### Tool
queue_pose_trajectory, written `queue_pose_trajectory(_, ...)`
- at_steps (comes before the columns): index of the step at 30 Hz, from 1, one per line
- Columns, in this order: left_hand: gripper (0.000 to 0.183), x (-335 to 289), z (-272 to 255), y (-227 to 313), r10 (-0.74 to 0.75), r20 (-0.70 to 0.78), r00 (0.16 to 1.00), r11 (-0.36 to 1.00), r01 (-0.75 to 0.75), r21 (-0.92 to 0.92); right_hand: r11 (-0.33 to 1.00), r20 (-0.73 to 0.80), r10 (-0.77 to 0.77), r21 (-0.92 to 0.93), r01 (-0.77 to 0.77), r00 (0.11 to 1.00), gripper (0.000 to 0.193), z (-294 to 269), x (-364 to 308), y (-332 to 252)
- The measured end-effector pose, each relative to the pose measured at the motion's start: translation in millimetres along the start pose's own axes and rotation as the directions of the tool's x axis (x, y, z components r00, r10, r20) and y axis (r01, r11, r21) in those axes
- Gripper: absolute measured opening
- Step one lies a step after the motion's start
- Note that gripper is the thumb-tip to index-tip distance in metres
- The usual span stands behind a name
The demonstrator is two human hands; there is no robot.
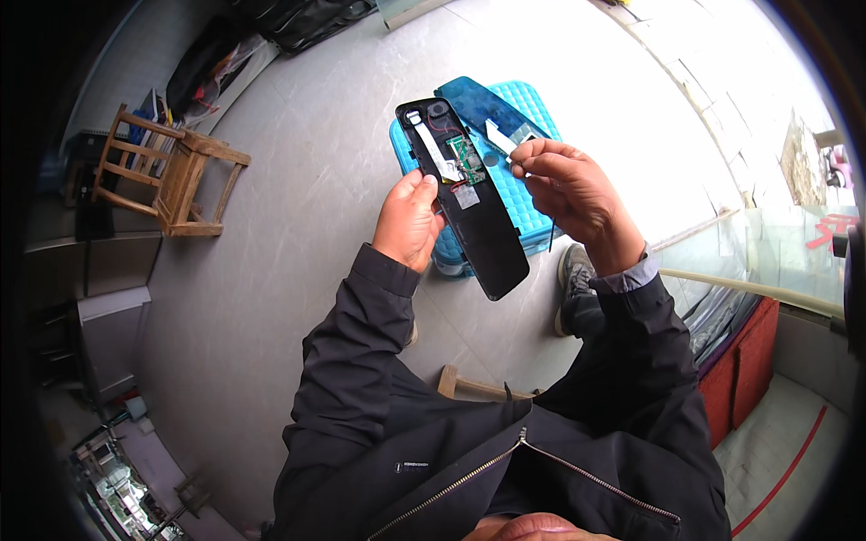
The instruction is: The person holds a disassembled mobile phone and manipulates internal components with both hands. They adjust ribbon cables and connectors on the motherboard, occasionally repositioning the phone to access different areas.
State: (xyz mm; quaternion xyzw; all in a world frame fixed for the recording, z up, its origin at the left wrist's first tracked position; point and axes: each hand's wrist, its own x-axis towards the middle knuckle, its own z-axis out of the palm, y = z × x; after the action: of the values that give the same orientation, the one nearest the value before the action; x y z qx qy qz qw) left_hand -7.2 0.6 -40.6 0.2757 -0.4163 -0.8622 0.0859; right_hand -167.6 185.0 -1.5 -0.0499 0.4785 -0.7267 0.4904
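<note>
My left hand (410, 218) grips the edge of a long black device casing (492, 239), thumb on top, holding it tilted over a blue stool. Inside the casing lie a green circuit board (466, 160), a white ribbon cable (428, 144), thin red wires and a round black part (438, 109). Off to its right, my right hand (573, 191) is closed, thumb and fingertips pinched together. Whatever sits in the pinch is too small to make out; a thin dark rod (551, 236) sticks out below the palm. A glossy blue panel (478, 101) lies on the stool behind the casing.
The quilted blue stool (527, 97) stands on grey floor tiles between my feet. At the left is a wooden chair (185, 176). A red board (744, 365) and a glass panel (767, 243) are at the right. Black bags (302, 22) lie at the back.
</note>
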Motion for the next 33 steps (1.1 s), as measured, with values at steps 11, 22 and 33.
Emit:
queue_pose_trajectory(11,0.030,4,-10,-9,-0.044,-0.050,0.998,0.998,0.046,0.037,0.998,-0.009,0.065,0.015,-0.064,0.998,0.015,3,13,21)
queue_pose_trajectory(22,0.028,5,-15,-11,-0.036,-0.066,0.997,0.996,0.041,0.079,0.994,-0.015,0.058,-0.096,-0.059,0.998,0.015,6,22,26)
queue_pose_trajectory(33,0.032,8,-21,-9,-0.008,-0.070,0.998,0.953,0.029,0.301,0.989,-0.075,0.070,-0.123,-0.079,0.995,0.016,4,24,25)
